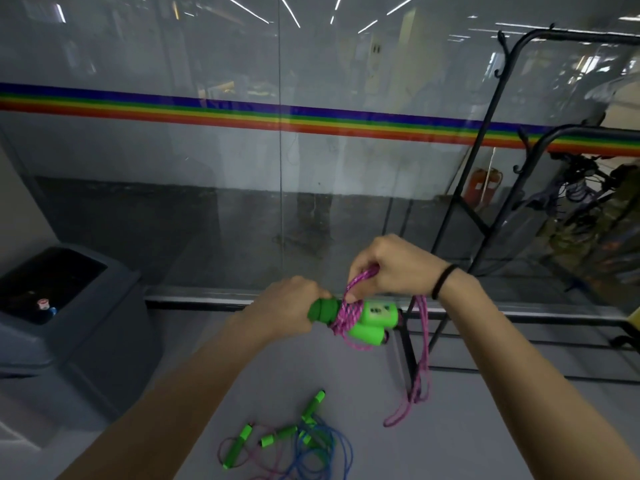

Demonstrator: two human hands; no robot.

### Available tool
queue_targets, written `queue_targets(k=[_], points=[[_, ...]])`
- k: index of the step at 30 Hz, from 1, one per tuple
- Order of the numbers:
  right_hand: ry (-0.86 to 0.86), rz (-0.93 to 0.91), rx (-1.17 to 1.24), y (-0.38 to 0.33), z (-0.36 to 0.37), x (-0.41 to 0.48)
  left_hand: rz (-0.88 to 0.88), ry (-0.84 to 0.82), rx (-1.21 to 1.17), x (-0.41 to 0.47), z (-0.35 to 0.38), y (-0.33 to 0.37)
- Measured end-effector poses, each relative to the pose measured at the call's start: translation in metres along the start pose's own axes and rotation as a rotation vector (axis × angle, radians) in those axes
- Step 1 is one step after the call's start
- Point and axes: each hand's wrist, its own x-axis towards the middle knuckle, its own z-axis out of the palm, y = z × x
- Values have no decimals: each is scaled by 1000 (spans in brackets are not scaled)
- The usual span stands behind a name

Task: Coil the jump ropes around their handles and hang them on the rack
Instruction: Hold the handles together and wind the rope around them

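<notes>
My left hand [284,311] grips the end of two bright green handles [370,320] held side by side at chest height. A few turns of pink rope [346,315] wrap around them. My right hand [398,268], with a black band on the wrist, pinches a loop of that rope just above the handles. The rope's loose part [417,372] hangs down to the right. On the floor below lie more jump ropes [294,445] with green handles and tangled blue and pink cords. The black metal rack [485,161] stands at the right.
A grey bin [69,341] stands at the left on the floor. A glass wall with a rainbow stripe [277,116] runs across in front. Ropes hang on the rack's far side [575,192]. The rack's base bars [519,317] cross the floor at the right.
</notes>
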Motion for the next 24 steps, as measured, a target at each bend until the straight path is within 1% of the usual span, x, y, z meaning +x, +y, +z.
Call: queue_targets(k=[2, 3, 4, 5, 6, 7, 8, 9, 10, 11, 12, 13, 14, 15, 16, 17, 19, 21, 23, 24], points=[[75, 2, 261, 10, 1, 5, 169, -37, -118, -1, -3, -3], [110, 4, 430, 17, 5, 6, 215, -18, -226, -3, -4, -3], [125, -9, 637, 21, 8, 5, 230, 26, -354, -5, -5, -3], [82, -43, 895, 28, 16, 4, 218, 88, -499, -7, -7, -2], [-4, -107, 1202, 32, 27, 3, 184, 160, -646, -9, -9, -2], [-41, -100, 1351, 35, 39, 1, 131, 234, -781, -9, -10, -2], [42, 15, 1294, 34, 47, -1, 62, 305, -900, -10, -12, 0], [154, 133, 1107, 35, 57, -3, -21, 356, -1023, -9, -13, 0], [209, 213, 964, 34, 67, -5, -104, 387, -1152, -7, -13, 1], [201, 251, 908, 31, 74, -7, -183, 411, -1264, -5, -12, 1], [178, 261, 836, 26, 79, -9, -260, 433, -1326, -3, -10, 0], [153, 247, 731, 21, 80, -9, -334, 458, -1317, -1, -8, -2], [124, 215, 578, 15, 79, -10, -406, 483, -1216, 1, -5, -6], [91, 175, 412, 10, 76, -12, -467, 493, -1041, 3, -2, -11], [52, 115, 266, 7, 72, -13, -507, 483, -842, 2, 2, -16], [23, 72, 136, 2, 66, -15, -503, 458, -668, 2, 5, -19], [-21, 34, -52, -7, 51, -16, -401, 389, -423, -1, 10, -23], [3, 27, -156, -14, 33, -18, -336, 278, -190, -3, 16, -23], [56, 5, -167, -16, 19, -17, -218, 166, -11, -5, 22, -24], [77, 3, -137, -16, 12, -14, -126, 118, 15, -5, 24, -25]])
